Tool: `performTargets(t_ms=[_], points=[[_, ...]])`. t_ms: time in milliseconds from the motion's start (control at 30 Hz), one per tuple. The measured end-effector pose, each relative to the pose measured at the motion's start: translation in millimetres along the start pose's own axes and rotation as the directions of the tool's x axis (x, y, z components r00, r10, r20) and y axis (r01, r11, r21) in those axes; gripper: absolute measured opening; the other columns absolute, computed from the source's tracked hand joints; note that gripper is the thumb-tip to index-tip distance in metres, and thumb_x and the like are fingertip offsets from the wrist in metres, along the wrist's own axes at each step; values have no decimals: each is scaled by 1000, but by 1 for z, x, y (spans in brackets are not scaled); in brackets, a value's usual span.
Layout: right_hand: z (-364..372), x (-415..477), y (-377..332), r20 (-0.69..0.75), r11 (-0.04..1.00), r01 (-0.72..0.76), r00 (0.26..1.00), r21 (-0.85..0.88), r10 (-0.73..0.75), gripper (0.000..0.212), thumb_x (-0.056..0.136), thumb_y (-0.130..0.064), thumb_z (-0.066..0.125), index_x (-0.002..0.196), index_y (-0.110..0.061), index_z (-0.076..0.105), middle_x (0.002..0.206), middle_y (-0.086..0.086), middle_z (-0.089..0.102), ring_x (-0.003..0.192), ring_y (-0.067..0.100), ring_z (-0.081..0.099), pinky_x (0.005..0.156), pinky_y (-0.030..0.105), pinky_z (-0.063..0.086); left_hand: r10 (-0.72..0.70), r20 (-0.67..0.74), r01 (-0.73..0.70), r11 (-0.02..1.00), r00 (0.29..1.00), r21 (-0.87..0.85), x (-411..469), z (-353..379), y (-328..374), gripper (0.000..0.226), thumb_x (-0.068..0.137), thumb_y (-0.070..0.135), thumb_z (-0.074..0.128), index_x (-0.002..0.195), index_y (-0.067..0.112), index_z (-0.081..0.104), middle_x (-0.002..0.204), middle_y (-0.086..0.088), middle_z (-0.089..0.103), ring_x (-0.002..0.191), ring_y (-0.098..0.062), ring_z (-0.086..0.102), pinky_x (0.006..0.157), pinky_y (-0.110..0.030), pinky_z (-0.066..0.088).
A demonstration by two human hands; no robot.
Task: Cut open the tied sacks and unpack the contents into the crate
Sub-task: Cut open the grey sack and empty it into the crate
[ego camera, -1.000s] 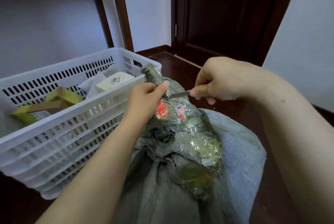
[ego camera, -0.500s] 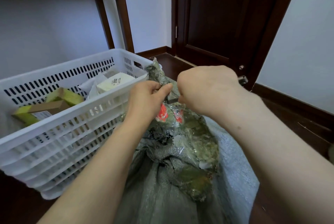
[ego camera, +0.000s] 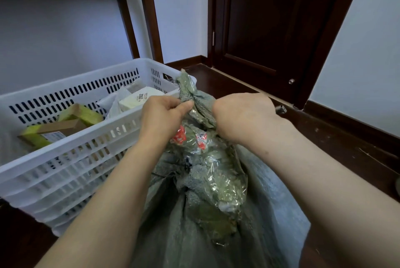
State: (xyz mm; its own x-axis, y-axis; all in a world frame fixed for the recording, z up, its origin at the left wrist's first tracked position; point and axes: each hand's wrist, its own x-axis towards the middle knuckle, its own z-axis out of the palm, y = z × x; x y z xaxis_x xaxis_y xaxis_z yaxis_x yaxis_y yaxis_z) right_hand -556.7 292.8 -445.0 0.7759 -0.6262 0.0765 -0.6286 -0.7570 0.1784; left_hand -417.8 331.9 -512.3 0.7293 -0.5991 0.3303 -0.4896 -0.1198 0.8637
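A grey-green woven sack (ego camera: pixel 207 239) stands in front of me, its bunched neck wrapped in clear tape with red print (ego camera: pixel 218 183). My left hand (ego camera: pixel 162 116) pinches the loose top flap of the sack (ego camera: pixel 186 88). My right hand (ego camera: pixel 242 114) is a closed fist pressed against the neck just right of the flap; the small blade it held a second ago is hidden behind it. The white slotted crate (ego camera: pixel 86 140) stands at the left, touching the sack, with a white box (ego camera: pixel 138 99) and a green-and-brown carton (ego camera: pixel 65 125) inside.
A dark wooden door (ego camera: pixel 270 19) stands behind the sack, with a metal stopper (ego camera: pixel 280 108) on the floor by its frame. Dark wooden furniture legs (ego camera: pixel 149 12) rise behind the crate. The floor (ego camera: pixel 346 142) is dark wood, and a pale wall is at right.
My right hand has swung in from the right and turned over against the sack's neck, hiding the blade. My left hand has shifted up on the flap.
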Motion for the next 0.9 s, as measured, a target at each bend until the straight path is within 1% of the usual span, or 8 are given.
performTargets(t_ms=[133, 267, 400, 567, 633, 733, 833, 900], points=[[1, 4, 10, 71, 996, -46, 997, 83, 40, 32, 89, -12, 52, 61, -17, 38, 65, -2, 43, 55, 19, 40, 47, 25, 26, -21, -14, 21, 1000, 1000, -5, 0, 0, -1, 36, 77, 41, 73, 65, 8, 68, 55, -12, 57, 51, -17, 47, 63, -31, 47], [2, 6, 40, 217, 908, -67, 976, 414, -27, 26, 90, -28, 61, 72, -10, 67, 55, -6, 55, 52, 13, 53, 46, 19, 39, -58, -18, 57, 997, 998, -56, 3, -7, -7, 45, 79, 41, 71, 80, -4, 67, 65, -16, 57, 59, -17, 47, 65, -30, 45], [11, 11, 74, 366, 589, -276, 930, 760, -36, 28, 92, -26, 59, 78, -4, 69, 42, -4, 45, 32, 6, 33, 34, 15, 24, -157, -24, 152, 979, 987, -134, 3, -13, -13, 20, 79, 39, 71, 79, 19, 74, 58, 7, 63, 55, -8, 52, 64, -21, 42], [47, 18, 59, 367, 39, -371, 927, 928, 73, 35, 82, -35, 69, 87, -1, 65, 66, 5, 61, 32, 2, 26, 31, 12, 17, -183, 42, 188, 945, 982, -268, -1, -7, -4, 8, 82, 34, 70, 76, 28, 69, 55, 24, 64, 58, 7, 62, 51, -8, 45], [58, 20, 47, 376, -49, -373, 923, 927, 78, 41, 75, -34, 75, 91, 3, 65, 77, 11, 70, 32, 2, 25, 30, 12, 19, -195, 93, 215, 921, 976, -325, -4, -5, 0, 9, 83, 32, 69, 82, 24, 72, 65, 15, 71, 63, 3, 67, 54, -10, 50], [68, 24, 36, 376, -112, -372, 926, 921, 21, 34, 69, -30, 79, 79, 0, 67, 64, 5, 67, 31, 1, 24, 31, 13, 18, -186, 123, 217, 920, 975, -327, -5, -7, 4, 15, 83, 36, 67, 77, 24, 73, 73, -2, 74, 66, -15, 70, 60, -27, 57], [71, 29, 35, 332, -146, -326, 943, 934, 18, 19, 76, -12, 75, 65, -3, 63, 57, 4, 63, 30, 2, 25, 31, 12, 17, -149, 156, 194, 922, 977, -335, -6, -10, 6, 24, 87, 41, 61, 75, 22, 70, 49, -1, 61, 40, -10, 54, 40, -20, 46], [71, 31, 37, 336, -167, -326, 941, 931, 35, 23, 80, -19, 71, 63, -5, 65, 60, 7, 63, 29, 2, 25, 32, 11, 17, -132, 190, 187, 933, 973, -308, -6, -11, 7, 31, 87, 48, 57, 74, 22, 68, 40, 6, 51, 32, -6, 41, 36, -16, 35]])
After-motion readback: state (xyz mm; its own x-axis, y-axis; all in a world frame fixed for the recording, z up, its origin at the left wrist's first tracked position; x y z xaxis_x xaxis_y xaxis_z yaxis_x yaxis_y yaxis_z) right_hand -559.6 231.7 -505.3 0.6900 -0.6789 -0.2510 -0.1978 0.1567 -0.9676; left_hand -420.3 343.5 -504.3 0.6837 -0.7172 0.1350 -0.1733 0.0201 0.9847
